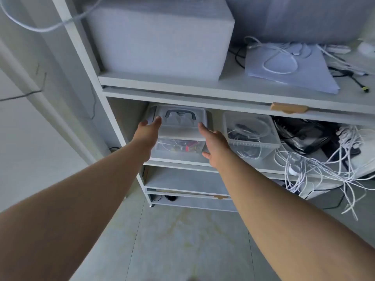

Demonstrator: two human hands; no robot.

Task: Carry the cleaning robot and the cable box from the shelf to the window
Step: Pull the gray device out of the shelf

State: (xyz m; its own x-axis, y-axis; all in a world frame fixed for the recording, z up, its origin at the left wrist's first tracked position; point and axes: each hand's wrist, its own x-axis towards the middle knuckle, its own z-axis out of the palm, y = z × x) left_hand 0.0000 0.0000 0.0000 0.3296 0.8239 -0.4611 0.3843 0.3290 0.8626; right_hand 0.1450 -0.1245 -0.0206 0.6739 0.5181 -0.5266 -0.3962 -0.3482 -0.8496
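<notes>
Step in hand: the reach for the first pickup, nothing lifted yet. Both arms stretch into the middle bay of the white open shelf unit [121,138].

Left hand [146,132] — open, fingers loose, holding nothing; its fingertips sit at the left top corner of the clear lidded plastic box with a grey carry handle [180,126]. I can't tell if they touch. That box stands at the left end of the middle shelf board, with small cables and red bits showing through its front wall, so I take it for the cable box.

Right hand [215,147] — also open and empty, palm turned inward at the box's right side, thumb low near the base.

Next move, my read: close both palms on the side walls, or take the handle, then slide it straight out. Headroom under the board above looks tight, so pull before lifting.

Just right of it is a second clear plastic tub with no lid [251,134], full of coiled wire and close enough to crowd the right hand's knuckles. Further right is a black device [304,134], partly hidden — possibly the cleaning robot, can't confirm. A tangle of white cables [316,169] spills over the shelf edge there — snag risk for that second pickup.

Above sit a large white box [162,37] and a paper stack [288,65], neither in the way. No window in view.
</notes>
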